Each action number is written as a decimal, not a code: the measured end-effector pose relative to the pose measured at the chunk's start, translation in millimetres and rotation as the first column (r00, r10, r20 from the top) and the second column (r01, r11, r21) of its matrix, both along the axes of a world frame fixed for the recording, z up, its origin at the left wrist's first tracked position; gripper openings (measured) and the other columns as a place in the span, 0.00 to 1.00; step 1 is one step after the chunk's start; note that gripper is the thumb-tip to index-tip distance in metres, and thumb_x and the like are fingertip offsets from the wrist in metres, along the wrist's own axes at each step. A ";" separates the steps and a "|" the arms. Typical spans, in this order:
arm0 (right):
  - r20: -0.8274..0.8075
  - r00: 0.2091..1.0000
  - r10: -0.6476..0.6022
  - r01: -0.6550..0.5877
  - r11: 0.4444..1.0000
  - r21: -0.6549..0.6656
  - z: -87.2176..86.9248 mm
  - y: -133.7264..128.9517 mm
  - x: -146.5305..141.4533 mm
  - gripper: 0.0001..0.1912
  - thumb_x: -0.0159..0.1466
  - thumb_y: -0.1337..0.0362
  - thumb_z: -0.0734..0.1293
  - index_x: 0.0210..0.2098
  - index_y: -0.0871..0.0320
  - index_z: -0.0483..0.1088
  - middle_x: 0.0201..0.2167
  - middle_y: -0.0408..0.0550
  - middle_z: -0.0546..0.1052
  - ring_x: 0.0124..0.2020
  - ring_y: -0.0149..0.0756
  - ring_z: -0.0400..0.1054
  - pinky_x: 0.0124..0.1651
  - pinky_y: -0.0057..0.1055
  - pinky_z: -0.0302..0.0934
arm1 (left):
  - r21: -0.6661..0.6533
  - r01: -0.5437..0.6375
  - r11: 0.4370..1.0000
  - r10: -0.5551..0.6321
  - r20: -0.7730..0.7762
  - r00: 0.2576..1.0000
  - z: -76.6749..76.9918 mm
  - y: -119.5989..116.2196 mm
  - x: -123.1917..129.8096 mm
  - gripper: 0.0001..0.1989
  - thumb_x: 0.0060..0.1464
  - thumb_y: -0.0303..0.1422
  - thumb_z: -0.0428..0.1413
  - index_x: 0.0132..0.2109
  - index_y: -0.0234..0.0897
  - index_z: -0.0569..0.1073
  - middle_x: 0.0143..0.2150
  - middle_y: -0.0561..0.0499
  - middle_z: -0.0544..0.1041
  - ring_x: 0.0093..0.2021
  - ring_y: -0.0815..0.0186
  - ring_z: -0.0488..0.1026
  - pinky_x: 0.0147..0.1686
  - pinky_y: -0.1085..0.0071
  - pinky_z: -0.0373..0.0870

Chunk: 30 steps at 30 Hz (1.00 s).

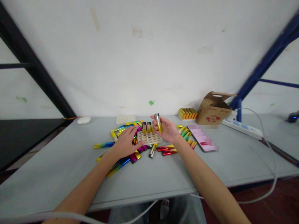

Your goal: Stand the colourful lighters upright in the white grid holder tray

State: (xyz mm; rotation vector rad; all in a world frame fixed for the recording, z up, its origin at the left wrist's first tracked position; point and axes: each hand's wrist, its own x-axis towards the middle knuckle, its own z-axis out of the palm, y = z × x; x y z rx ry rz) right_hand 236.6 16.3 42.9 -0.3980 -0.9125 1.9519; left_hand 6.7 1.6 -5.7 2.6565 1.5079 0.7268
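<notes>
A pale tray with rows of holes (149, 139) lies amid scattered shiny lighters (153, 150) in yellow, red, blue and purple. Several upright lighters (146, 127) stand in the back of the tray. My left hand (128, 141) is at the tray's left side, its fingers spread and its thumb near the tray's front left corner. Above the tray's right side, my right hand (167, 129) holds a silver and yellow lighter (158, 122) nearly upright between its fingers.
Another pale tray (125, 119) lies at the back. To the right are a tray of yellow-orange cylinders (187, 114), an open cardboard box (213, 110), a pink phone-like object (201, 138) and a power strip (243, 128). A white case (83, 120) sits back left.
</notes>
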 end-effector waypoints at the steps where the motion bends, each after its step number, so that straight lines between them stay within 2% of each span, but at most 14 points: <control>1: -0.002 1.000 -0.002 0.002 1.000 0.004 0.2 -0.3 -0.4 0.13 0.66 0.63 0.58 0.43 0.58 0.72 0.29 0.44 0.68 0.27 0.28 0.61 0.25 0.24 0.56 | 0.013 0.000 1.000 -0.001 0.023 1.000 1.2 -0.1 0.2 0.34 0.55 0.47 0.53 0.62 0.28 0.61 0.61 0.33 0.65 0.61 0.47 0.62 0.61 0.50 0.58; 4: 0.016 1.000 -0.027 0.026 0.999 0.036 2.4 -3.0 -3.8 0.11 0.63 0.62 0.62 0.42 0.57 0.72 0.28 0.43 0.70 0.27 0.29 0.62 0.25 0.24 0.57 | 0.078 0.001 0.997 -0.010 0.112 0.994 6.8 -1.8 1.7 0.27 0.58 0.43 0.51 0.59 0.30 0.65 0.59 0.36 0.68 0.59 0.50 0.64 0.60 0.51 0.60; 6: 0.039 0.995 -0.089 0.084 0.992 0.099 4.8 -6.1 -7.7 0.10 0.60 0.61 0.66 0.41 0.57 0.72 0.28 0.42 0.72 0.28 0.29 0.64 0.27 0.25 0.59 | 0.137 0.015 0.990 -0.040 0.183 0.982 11.0 -4.0 3.3 0.22 0.59 0.40 0.51 0.56 0.32 0.68 0.56 0.38 0.71 0.57 0.53 0.67 0.59 0.53 0.62; 9: 0.068 0.970 -0.233 0.209 0.946 0.249 7.3 -11.9 -15.8 0.15 0.52 0.62 0.74 0.38 0.55 0.71 0.31 0.42 0.76 0.32 0.30 0.69 0.37 0.27 0.64 | 0.209 0.070 0.976 -0.122 0.247 0.961 15.6 -8.3 7.2 0.16 0.59 0.38 0.52 0.51 0.34 0.71 0.51 0.41 0.75 0.53 0.56 0.71 0.56 0.58 0.66; 11: 0.115 0.948 -0.297 0.244 0.910 0.335 6.9 -16.3 -22.4 0.18 0.50 0.61 0.76 0.37 0.54 0.69 0.31 0.41 0.78 0.35 0.33 0.72 0.42 0.31 0.65 | 0.227 0.116 0.967 -0.177 0.270 0.947 17.1 -12.1 11.1 0.15 0.58 0.37 0.53 0.49 0.35 0.72 0.48 0.41 0.76 0.50 0.57 0.72 0.54 0.60 0.68; 14: 0.221 0.897 -0.382 0.253 0.856 0.451 4.0 -23.3 -34.0 0.17 0.51 0.59 0.75 0.35 0.54 0.66 0.31 0.42 0.80 0.36 0.36 0.74 0.46 0.37 0.66 | 0.199 0.162 0.966 -0.224 0.347 0.911 18.4 -18.2 18.9 0.14 0.56 0.36 0.56 0.48 0.34 0.73 0.47 0.42 0.77 0.48 0.57 0.74 0.51 0.61 0.69; 17: 0.279 0.809 -0.517 0.283 0.760 0.585 1.5 -29.1 -44.4 0.14 0.53 0.60 0.74 0.35 0.55 0.67 0.33 0.45 0.79 0.41 0.38 0.73 0.50 0.39 0.65 | 0.059 0.145 0.988 -0.155 0.497 0.854 19.5 -22.5 27.3 0.11 0.54 0.37 0.57 0.42 0.36 0.74 0.41 0.45 0.79 0.44 0.57 0.75 0.47 0.62 0.70; 19: 0.281 0.765 -0.580 0.289 0.699 0.654 1.4 -30.0 -47.3 0.13 0.54 0.60 0.73 0.37 0.55 0.69 0.38 0.47 0.79 0.44 0.38 0.72 0.52 0.38 0.63 | -0.078 0.165 0.983 -0.077 0.642 0.763 20.5 -23.3 31.7 0.10 0.54 0.38 0.57 0.39 0.36 0.74 0.36 0.47 0.79 0.39 0.58 0.76 0.43 0.64 0.71; 21: 0.250 0.726 -0.640 0.338 0.649 0.682 2.0 -26.9 -45.0 0.11 0.57 0.59 0.71 0.38 0.55 0.70 0.41 0.48 0.78 0.45 0.37 0.71 0.52 0.37 0.63 | -0.198 0.260 0.945 -0.005 0.787 0.618 22.0 -22.7 34.4 0.12 0.54 0.40 0.57 0.41 0.36 0.72 0.33 0.49 0.78 0.34 0.61 0.76 0.38 0.66 0.72; 23: 0.208 0.652 -0.729 0.449 0.593 0.669 1.6 -19.1 -37.0 0.09 0.60 0.57 0.67 0.36 0.55 0.70 0.37 0.48 0.77 0.41 0.36 0.72 0.48 0.36 0.64 | -0.268 0.364 0.892 0.065 0.873 0.484 23.8 -21.2 34.7 0.17 0.52 0.42 0.59 0.43 0.36 0.69 0.31 0.50 0.78 0.31 0.63 0.76 0.35 0.67 0.73; 27: 0.218 0.423 -0.879 0.598 0.452 0.662 -6.8 4.9 -9.9 0.12 0.63 0.55 0.62 0.32 0.57 0.69 0.29 0.47 0.76 0.35 0.37 0.72 0.41 0.34 0.64 | -0.293 0.441 0.848 0.142 0.928 0.344 26.9 -17.7 29.8 0.18 0.50 0.42 0.61 0.41 0.37 0.64 0.29 0.53 0.77 0.26 0.67 0.74 0.29 0.70 0.72; 30: 0.260 0.282 -0.924 0.579 0.380 0.721 -18.0 20.2 11.8 0.15 0.64 0.53 0.60 0.33 0.58 0.69 0.30 0.49 0.76 0.36 0.39 0.72 0.41 0.35 0.64 | -0.288 0.490 0.823 0.187 0.952 0.244 28.0 -15.5 24.9 0.17 0.50 0.39 0.61 0.41 0.36 0.65 0.34 0.51 0.77 0.26 0.68 0.73 0.24 0.72 0.70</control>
